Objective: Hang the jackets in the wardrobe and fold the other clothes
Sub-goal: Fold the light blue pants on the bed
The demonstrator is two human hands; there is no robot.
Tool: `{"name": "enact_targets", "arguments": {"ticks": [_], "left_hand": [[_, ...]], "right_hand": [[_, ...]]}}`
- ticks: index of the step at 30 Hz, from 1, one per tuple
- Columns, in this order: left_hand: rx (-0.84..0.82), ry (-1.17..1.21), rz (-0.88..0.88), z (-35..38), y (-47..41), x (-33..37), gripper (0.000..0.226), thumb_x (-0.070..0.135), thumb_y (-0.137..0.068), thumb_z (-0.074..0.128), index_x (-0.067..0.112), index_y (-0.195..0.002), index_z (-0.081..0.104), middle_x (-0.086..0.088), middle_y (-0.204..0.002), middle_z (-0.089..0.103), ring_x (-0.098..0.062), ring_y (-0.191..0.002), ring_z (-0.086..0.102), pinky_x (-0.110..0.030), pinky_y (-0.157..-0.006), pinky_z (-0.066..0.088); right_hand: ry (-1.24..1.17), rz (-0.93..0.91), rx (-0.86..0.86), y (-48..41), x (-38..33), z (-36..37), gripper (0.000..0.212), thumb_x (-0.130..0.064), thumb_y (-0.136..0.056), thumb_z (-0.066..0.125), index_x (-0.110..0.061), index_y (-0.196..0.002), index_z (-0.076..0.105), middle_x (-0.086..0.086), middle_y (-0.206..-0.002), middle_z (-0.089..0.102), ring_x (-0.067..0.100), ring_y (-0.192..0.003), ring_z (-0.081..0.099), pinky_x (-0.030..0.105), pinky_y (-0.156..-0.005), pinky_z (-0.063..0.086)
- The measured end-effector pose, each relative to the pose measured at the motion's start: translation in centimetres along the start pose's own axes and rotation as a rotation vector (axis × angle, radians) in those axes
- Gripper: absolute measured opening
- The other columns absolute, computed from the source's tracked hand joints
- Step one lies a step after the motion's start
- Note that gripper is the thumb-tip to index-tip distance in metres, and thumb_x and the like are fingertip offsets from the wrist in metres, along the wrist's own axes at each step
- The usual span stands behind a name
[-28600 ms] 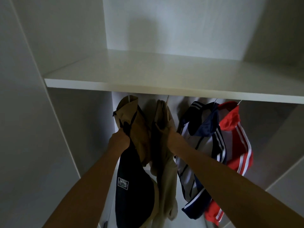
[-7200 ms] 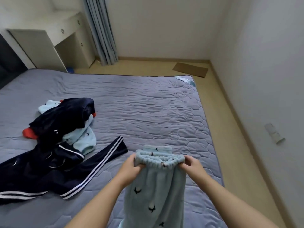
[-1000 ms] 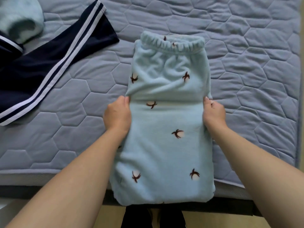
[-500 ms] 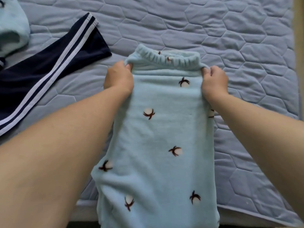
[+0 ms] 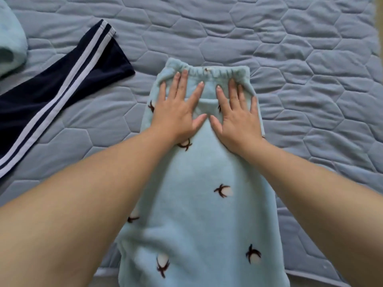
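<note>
- Left hand [image 5: 177, 112] and right hand [image 5: 238, 119] flat, fingers spread, gripping nothing, pressing side by side on light blue fleece trousers [image 5: 199, 204].
- Elastic waistband [image 5: 213, 72] just beyond fingertips; trousers on quilted mattress [image 5: 290, 59].
- Navy striped garment [image 5: 58, 94] lying left of left hand.

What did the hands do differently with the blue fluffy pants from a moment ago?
Half a second ago both hands pinched the folded edge of the pants at its sides. Now they have let go: the left hand and right hand lie flat with fingers spread, pressing the fold just below the waistband. The dark striped trousers and the quilted bed cover stayed as they were.
</note>
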State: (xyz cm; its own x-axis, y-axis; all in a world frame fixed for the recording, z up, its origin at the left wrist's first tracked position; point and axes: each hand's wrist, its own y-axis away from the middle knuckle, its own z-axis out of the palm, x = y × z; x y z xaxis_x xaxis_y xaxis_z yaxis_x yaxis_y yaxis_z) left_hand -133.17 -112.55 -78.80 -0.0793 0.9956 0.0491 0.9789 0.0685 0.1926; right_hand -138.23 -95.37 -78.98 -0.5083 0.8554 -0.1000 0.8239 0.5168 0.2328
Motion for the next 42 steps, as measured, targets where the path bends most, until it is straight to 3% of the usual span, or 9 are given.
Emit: {"name": "enact_targets", "arguments": {"ticks": [8,12,14,17,22,28,37,40,42], "left_hand": [[0.166,0.144,-0.122,1.3,3.7,0.4,0.079,0.058,-0.085,0.038,0.03,-0.152,0.008,-0.01,-0.161,-0.002,-0.028,-0.148,-0.002,-0.053,-0.116,0.0],[0.12,0.809,-0.54,0.1,12.5,-0.7,0.078,0.046,-0.085,0.061,0.023,-0.148,0.022,0.002,-0.149,0.034,-0.017,-0.132,0.038,-0.036,-0.105,0.034],[0.029,1.068,-0.651,-0.1,17.8,-1.3,0.061,0.041,-0.084,0.067,0.02,-0.135,0.041,0.007,-0.128,0.053,-0.007,-0.111,0.054,-0.025,-0.088,0.043],[-0.245,1.398,-0.8,0.5,25.6,-0.8,0.044,0.052,-0.074,0.073,0.025,-0.106,0.058,0.004,-0.107,0.068,-0.007,-0.096,0.065,-0.022,-0.074,0.05],[-0.572,1.666,-0.876,0.2,33.9,2.0,0.069,0.052,-0.061,0.082,0.032,-0.12,0.054,0.008,-0.112,0.07,-0.013,-0.104,0.066,-0.029,-0.077,0.056],[-0.401,1.494,-0.989,-3.3,35.9,5.0,0.037,0.026,-0.079,0.076,0.018,-0.113,0.062,-0.004,-0.108,0.071,-0.018,-0.095,0.067,-0.033,-0.077,0.054],[-0.561,1.529,-0.856,-19.0,42.6,5.1,0.06,0.052,-0.056,0.076,0.032,-0.11,0.062,0.005,-0.101,0.073,-0.016,-0.084,0.071,-0.032,-0.062,0.056],[-0.426,1.501,-0.866,-22.8,41.2,4.5,0.046,0.038,-0.076,0.077,0.025,-0.115,0.057,-0.002,-0.105,0.068,-0.018,-0.074,0.071,-0.033,-0.055,0.055],[-0.32,1.48,-0.893,-24.1,38.0,3.8,0.031,0.037,-0.086,0.066,0.026,-0.112,0.054,-0.003,-0.103,0.064,-0.015,-0.061,0.069,-0.03,-0.049,0.053]], "right_hand": [[-0.29,0.03,0.126,2.5,0.5,1.6,0.069,-0.044,-0.095,0.043,-0.031,-0.153,0.008,0.001,-0.162,-0.003,0.019,-0.149,-0.002,0.054,-0.116,0.003],[-0.763,0.302,0.144,9.9,1.6,0.3,0.074,-0.034,-0.093,0.055,-0.022,-0.153,0.013,0.001,-0.159,0.015,0.008,-0.141,0.02,0.016,-0.111,0.015],[-0.968,0.503,0.052,14.4,2.1,0.1,0.067,-0.034,-0.092,0.057,-0.025,-0.149,0.022,-0.001,-0.146,0.038,-0.001,-0.122,0.041,0.014,-0.099,0.031],[-1.164,0.674,-0.201,21.6,2.5,1.1,0.025,-0.032,-0.093,0.058,-0.03,-0.117,0.05,-0.004,-0.12,0.062,-0.012,-0.085,0.06,0.006,-0.065,0.045],[-1.316,0.739,-0.499,30.5,1.8,0.9,0.031,-0.033,-0.089,0.064,-0.03,-0.119,0.058,-0.007,-0.112,0.07,0.007,-0.093,0.069,0.021,-0.068,0.054],[-1.337,0.787,-0.498,32.7,1.5,-2.9,0.032,-0.03,-0.091,0.063,-0.02,-0.121,0.06,0.002,-0.112,0.07,0.02,-0.097,0.069,0.036,-0.078,0.056],[-1.474,0.778,-0.671,39.1,0.6,-16.7,0.065,-0.019,-0.089,0.064,-0.044,-0.141,0.033,-0.013,-0.127,0.058,0.023,-0.104,0.067,0.041,-0.072,0.058],[-1.458,0.696,-0.673,37.1,0.8,-21.2,0.043,-0.018,-0.089,0.057,-0.045,-0.124,0.055,-0.014,-0.111,0.069,0.014,-0.089,0.07,0.032,-0.061,0.056],[-1.472,0.752,-0.627,33.1,1.1,-23.2,0.024,-0.022,-0.089,0.052,-0.03,-0.105,0.068,-0.005,-0.088,0.074,0.012,-0.067,0.069,0.026,-0.051,0.053]]}}
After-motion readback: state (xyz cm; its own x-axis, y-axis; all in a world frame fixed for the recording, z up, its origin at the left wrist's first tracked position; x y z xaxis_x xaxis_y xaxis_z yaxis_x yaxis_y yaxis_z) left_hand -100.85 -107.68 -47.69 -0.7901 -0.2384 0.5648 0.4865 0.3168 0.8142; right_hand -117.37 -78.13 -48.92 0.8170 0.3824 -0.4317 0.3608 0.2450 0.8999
